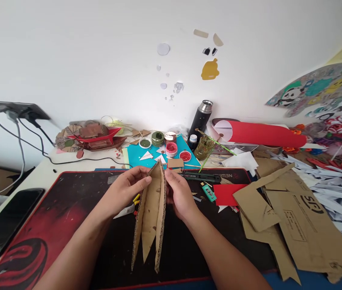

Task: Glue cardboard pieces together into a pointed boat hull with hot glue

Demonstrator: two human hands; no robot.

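Observation:
Between my two hands is a long piece of folded cardboard (152, 205), shaped like an open boat hull. Its two sides meet in a point at the far end, while the near end splits into three pointed strips. My left hand (128, 189) pinches the left side wall near the tip, thumb on the inner face. On the right side wall, my right hand (178, 191) grips near the same end, its fingers mostly hidden behind the cardboard. Scissors (127, 211) with yellow and red on the handles lie on the mat, partly covered by my left hand and the cardboard.
Open paint pots (171, 149) stand on blue paper behind the hands, beside a glass of brushes (203, 149) and a black thermos (200, 119). A utility knife (201, 177) and a lighter (208, 192) lie right. Cardboard scraps (307, 229) cover the right; a phone (9, 223) lies left.

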